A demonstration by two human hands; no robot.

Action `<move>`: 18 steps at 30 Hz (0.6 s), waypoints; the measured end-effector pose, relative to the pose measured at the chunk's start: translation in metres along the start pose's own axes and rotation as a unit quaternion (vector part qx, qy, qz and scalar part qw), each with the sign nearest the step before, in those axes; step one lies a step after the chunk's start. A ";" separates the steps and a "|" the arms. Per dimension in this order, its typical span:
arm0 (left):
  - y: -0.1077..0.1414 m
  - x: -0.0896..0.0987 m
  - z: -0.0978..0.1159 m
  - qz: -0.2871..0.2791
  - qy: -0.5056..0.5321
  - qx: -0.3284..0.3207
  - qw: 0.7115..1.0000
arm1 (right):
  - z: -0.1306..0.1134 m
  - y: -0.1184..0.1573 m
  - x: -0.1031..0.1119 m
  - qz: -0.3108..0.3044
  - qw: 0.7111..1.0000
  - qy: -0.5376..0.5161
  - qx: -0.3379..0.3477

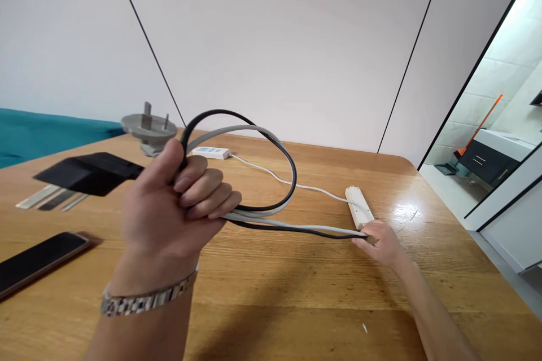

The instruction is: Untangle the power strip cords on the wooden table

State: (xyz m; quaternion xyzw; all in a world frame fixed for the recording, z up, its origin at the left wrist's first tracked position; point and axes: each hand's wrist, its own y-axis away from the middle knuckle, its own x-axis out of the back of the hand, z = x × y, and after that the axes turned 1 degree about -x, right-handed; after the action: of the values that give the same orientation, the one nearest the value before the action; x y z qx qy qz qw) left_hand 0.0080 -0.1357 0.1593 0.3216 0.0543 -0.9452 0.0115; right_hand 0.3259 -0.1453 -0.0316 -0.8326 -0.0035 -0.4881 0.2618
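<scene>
Wooden table [271,287] lies beneath the grip. Left hand [175,200] clenches two cables [295,176], one loop formed; right hand [384,242] pinches their unlooped stretch

A home, seemingly; a broom [483,122] stands by a washroom vanity [493,157].
</scene>
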 end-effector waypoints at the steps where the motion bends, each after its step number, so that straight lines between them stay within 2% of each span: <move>1: -0.001 0.001 0.000 -0.005 -0.001 0.003 1.000 | 0.004 0.000 -0.001 0.013 1.000 0.001 0.001; 6: -0.005 0.009 -0.011 -0.085 -0.054 0.023 0.995 | 0.010 0.000 -0.012 0.061 0.997 0.006 -0.040; 9: -0.006 0.013 -0.024 -0.148 -0.136 -0.014 0.980 | 0.002 -0.001 -0.018 0.078 0.994 0.001 -0.079; 14: -0.005 0.010 -0.042 -0.175 -0.262 -0.030 0.949 | -0.014 -0.001 -0.024 0.093 0.977 -0.079 -0.173; 18: -0.005 0.004 -0.059 -0.214 -0.346 0.020 0.913 | -0.023 -0.001 -0.025 0.098 0.957 -0.138 -0.236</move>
State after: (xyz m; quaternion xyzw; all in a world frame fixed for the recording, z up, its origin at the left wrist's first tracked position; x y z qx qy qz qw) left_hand 0.0407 -0.1246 0.1109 -0.0444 0.0955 -0.9782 -0.1790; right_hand 0.2946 -0.1485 -0.0428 -0.9262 0.1574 -0.3273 0.1015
